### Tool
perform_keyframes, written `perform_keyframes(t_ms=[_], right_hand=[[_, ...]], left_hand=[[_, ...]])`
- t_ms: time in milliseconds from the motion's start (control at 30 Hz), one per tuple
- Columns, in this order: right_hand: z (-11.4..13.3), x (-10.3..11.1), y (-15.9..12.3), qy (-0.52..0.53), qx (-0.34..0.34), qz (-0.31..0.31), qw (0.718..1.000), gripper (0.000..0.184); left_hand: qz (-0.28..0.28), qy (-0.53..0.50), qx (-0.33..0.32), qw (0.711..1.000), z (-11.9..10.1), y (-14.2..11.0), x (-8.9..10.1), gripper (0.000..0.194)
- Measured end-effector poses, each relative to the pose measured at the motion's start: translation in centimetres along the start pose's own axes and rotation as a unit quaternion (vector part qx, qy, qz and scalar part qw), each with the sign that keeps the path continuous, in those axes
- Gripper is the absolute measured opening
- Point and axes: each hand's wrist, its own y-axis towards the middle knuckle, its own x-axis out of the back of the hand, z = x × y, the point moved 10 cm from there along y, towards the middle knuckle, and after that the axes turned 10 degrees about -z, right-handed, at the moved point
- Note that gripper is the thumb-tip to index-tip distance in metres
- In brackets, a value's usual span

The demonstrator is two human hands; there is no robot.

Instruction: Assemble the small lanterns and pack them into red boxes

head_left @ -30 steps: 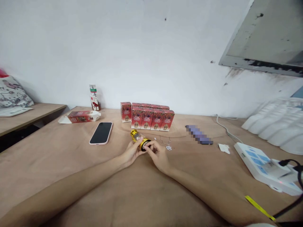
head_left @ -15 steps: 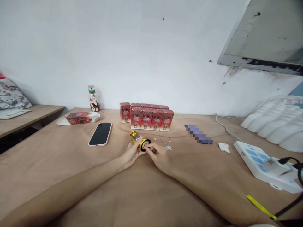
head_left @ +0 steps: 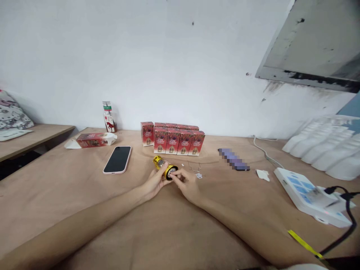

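Lying in my left hand (head_left: 154,184) is a small gold lantern (head_left: 158,162) with a clear middle part and a black-rimmed round base. My left fingers wrap round it, thumb on top, and its base is tilted toward my right side. My right hand (head_left: 188,184) has its thumb and forefinger pinched together at the open face of the base. Whatever those fingertips hold, if anything, is too small to make out. Just beyond my right hand lie a small white piece (head_left: 199,176) and thin bent bits of wire or strip.
Several red boxes (head_left: 173,141) stand in rows against the wall. To the left are a phone (head_left: 118,160), an opened red box (head_left: 94,140) and a bottle (head_left: 109,118). To the right lie a pixelated flat object (head_left: 234,159), a white scrap (head_left: 262,174) and a white power strip (head_left: 303,191).
The view has shifted slightly, so everything sits a little further left. Both hands keep the same hold, with only a slight movement of the right fingertips at the base.
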Motion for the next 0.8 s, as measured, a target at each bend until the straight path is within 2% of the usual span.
perform_keyframes(t_ms=[300,433,800], right_hand=[[-0.5,-0.5,0.1,0.002,-0.029,0.03,0.999,0.018],[-0.6,-0.7,0.0,-0.023,-0.022,0.047,0.998,0.017],[1.3,-0.6,-0.5,-0.141,0.121,0.024,0.982,0.026]], left_hand=[[-0.001,-0.005,-0.003,1.0,-0.3,-0.3,-0.3,0.011],[0.004,-0.011,-0.001,1.0,-0.2,-0.2,-0.4,0.011],[-0.002,-0.023,0.002,1.0,0.0,-0.2,-0.1,0.014]])
